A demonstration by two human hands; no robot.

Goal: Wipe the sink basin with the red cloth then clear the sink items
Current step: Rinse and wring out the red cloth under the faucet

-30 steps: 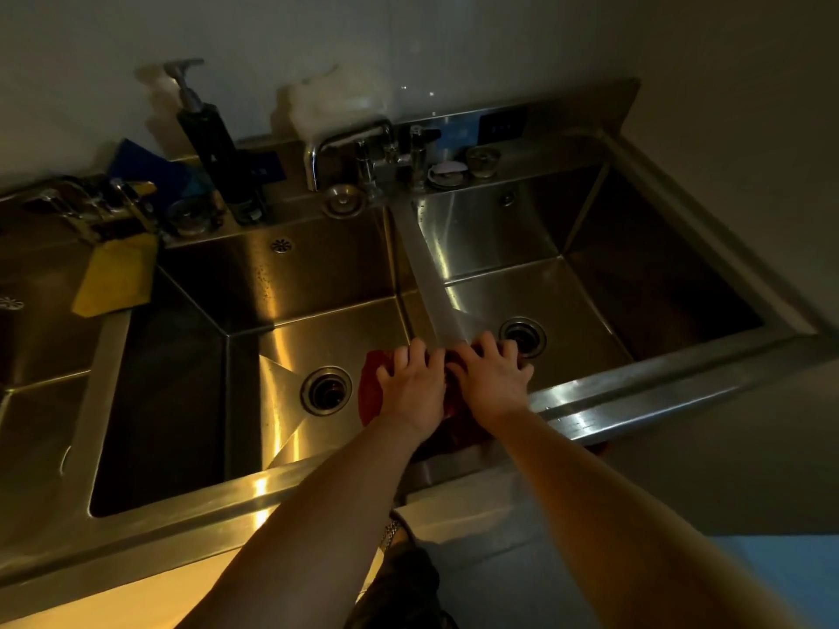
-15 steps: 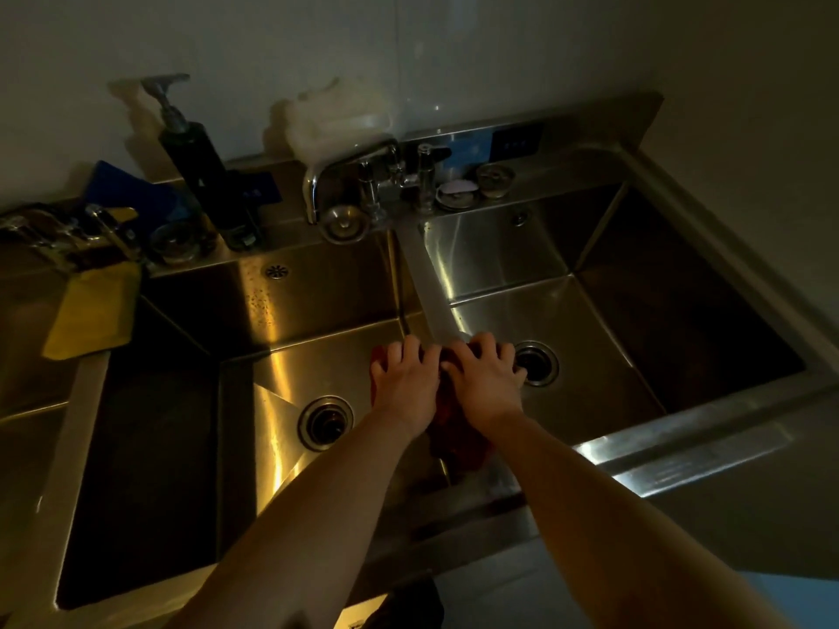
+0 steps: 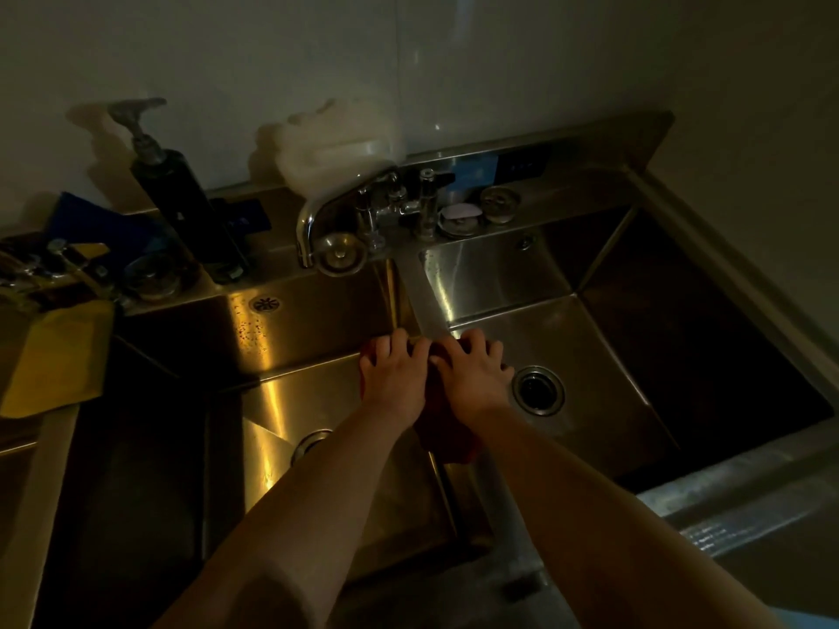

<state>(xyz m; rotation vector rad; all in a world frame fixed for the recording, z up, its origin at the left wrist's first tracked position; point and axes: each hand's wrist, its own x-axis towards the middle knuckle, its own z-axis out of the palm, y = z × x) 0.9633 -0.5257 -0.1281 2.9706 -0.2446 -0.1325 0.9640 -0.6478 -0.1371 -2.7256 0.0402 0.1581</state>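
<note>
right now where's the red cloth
Head view, centre: the red cloth is draped over the divider between the two basins, under the left hand and right hand, just left of the right basin's drain.

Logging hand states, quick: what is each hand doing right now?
Left hand: open, fingers spread, pressing on the red cloth.
Right hand: open, fingers spread, pressing on the same cloth.

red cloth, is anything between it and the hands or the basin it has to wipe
Nothing visible. The left hand and right hand press on the red cloth, draped over the divider; no item shows on the lit basin floors beside it.
</note>
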